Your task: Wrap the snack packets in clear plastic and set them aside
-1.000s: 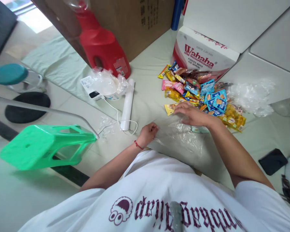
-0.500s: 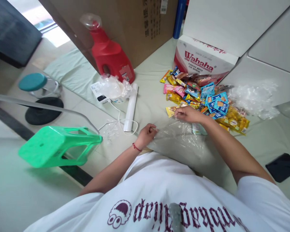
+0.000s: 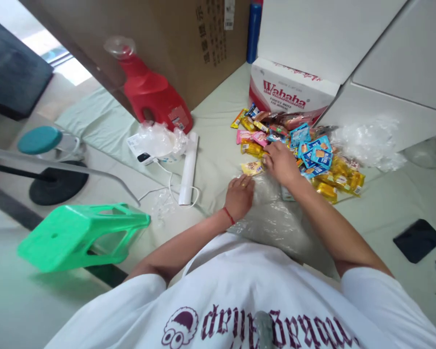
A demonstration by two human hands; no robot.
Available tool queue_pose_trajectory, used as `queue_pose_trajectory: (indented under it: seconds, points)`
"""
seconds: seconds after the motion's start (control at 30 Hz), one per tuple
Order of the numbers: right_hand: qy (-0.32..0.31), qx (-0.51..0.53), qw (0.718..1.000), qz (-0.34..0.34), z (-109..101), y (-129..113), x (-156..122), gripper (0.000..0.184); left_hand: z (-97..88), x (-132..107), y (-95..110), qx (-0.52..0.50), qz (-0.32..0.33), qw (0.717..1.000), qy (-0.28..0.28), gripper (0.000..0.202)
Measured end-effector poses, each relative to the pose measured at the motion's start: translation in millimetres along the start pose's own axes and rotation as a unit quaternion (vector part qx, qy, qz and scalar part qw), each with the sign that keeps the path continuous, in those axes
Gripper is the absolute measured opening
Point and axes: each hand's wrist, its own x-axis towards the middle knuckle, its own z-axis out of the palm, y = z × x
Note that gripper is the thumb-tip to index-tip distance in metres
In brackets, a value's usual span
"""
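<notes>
A clear plastic bag (image 3: pixel 272 213) lies spread on the pale sheet in front of my body. My left hand (image 3: pixel 240 196), with a red string at the wrist, lies palm down over the bag's left part, fingers stretched forward. My right hand (image 3: pixel 282 164) reaches over the front left of a heap of wrapped snacks, fingers apart and touching packets. Under and around it are yellow packets (image 3: pixel 252 148), pink packets (image 3: pixel 247 136) and blue packets (image 3: pixel 317 154). A pale yellow packet (image 3: pixel 252 168) lies between my two hands. The right fingertips are partly lost among the wrappers.
Behind the heap stands a white and red Wahaba-style water carton (image 3: pixel 290 87). Crumpled clear plastic (image 3: pixel 366 143) lies right of it. To the left are a red jug (image 3: pixel 158 94), a white tube (image 3: pixel 189 169) with a cable, and a green stool (image 3: pixel 83 235) on its side.
My right hand has let go of the bag's edge and moved forward onto the snacks. My left hand has shifted right and forward, flattening over the bag. The view has turned slightly.
</notes>
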Motion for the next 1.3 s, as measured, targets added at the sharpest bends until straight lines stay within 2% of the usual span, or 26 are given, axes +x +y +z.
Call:
queue_pose_trajectory:
  seconds: [0.03,0.07,0.13,0.2,0.3,0.37,0.47,0.53,0.6,0.67,0.77,0.83,0.9,1.0,1.1,1.17,1.2,1.23,1.3]
  points:
    - [0.027,-0.004,1.0,-0.001,0,2,-22,0.037,10.9,0,-7,0.022,-0.005,1.0,-0.006,0.042]
    - [0.026,-0.003,1.0,-0.01,2,4,-48,0.039,19.2,-2,-13,0.039,-0.001,0.999,-0.014,0.045]
    - [-0.029,0.034,0.994,-0.095,14,8,-106,0.041,28.2,-7,-23,0.061,0.022,0.997,-0.031,0.05]
    - [-0.104,0.064,0.985,-0.125,28,11,-161,0.044,29.2,-11,-30,0.072,0.037,0.996,-0.04,0.053]
    - [-0.125,0.126,0.983,-0.055,32,17,-219,0.048,26.2,-5,-33,0.074,0.036,0.996,-0.043,0.054]
    - [-0.132,0.198,0.971,-0.013,17,24,-232,0.04,25.7,4,-34,0.073,0.038,0.995,-0.051,0.055]
    - [-0.136,0.272,0.95,0.069,-16,41,-214,0.03,27.9,13,-34,0.073,0.048,0.994,-0.067,0.056]
    - [-0.088,0.242,0.958,0.123,-33,55,-180,0.031,29.4,15,-34,0.074,0.049,0.994,-0.07,0.057]
    - [-0.022,0.159,0.978,0.13,-38,66,-132,0.034,30.1,15,-35,0.073,0.049,0.994,-0.068,0.057]
    - [0.011,0.074,0.99,0.122,-31,70,-76,0.04,30.0,14,-35,0.073,0.05,0.994,-0.065,0.057]
    - [0.045,-0.054,0.984,0.166,-7,63,4,0.051,29.2,14,-35,0.072,0.051,0.994,-0.064,0.057]
    - [0.043,-0.107,0.979,0.171,8,58,43,0.067,28.9,14,-35,0.071,0.048,0.994,-0.062,0.057]
    - [0.038,-0.116,0.978,0.168,15,59,66,0.065,28.9,13,-36,0.069,0.045,0.995,-0.057,0.056]
    - [0.077,-0.061,0.982,0.159,5,74,65,0.048,28.8,12,-36,0.06,0.052,0.996,-0.05,0.056]
    - [0.173,0.042,0.97,0.167,-23,87,27,0.045,28.7,11,-37,0.05,0.06,0.996,-0.05,0.056]
    - [0.228,0.156,0.933,0.229,-40,82,-15,0.05,29.0,11,-36,0.045,0.06,0.996,-0.052,0.055]
    - [0.242,0.227,0.902,0.275,-44,74,-37,0.052,29.2,11,-36,0.043,0.059,0.996,-0.054,0.054]
    - [0.232,0.298,0.87,0.318,-45,62,-59,0.053,29.6,11,-36,0.04,0.06,0.996,-0.056,0.054]
    - [0.153,0.41,0.819,0.372,-34,32,-98,0.05,30.2,11,-35,0.036,0.062,0.996,-0.057,0.053]
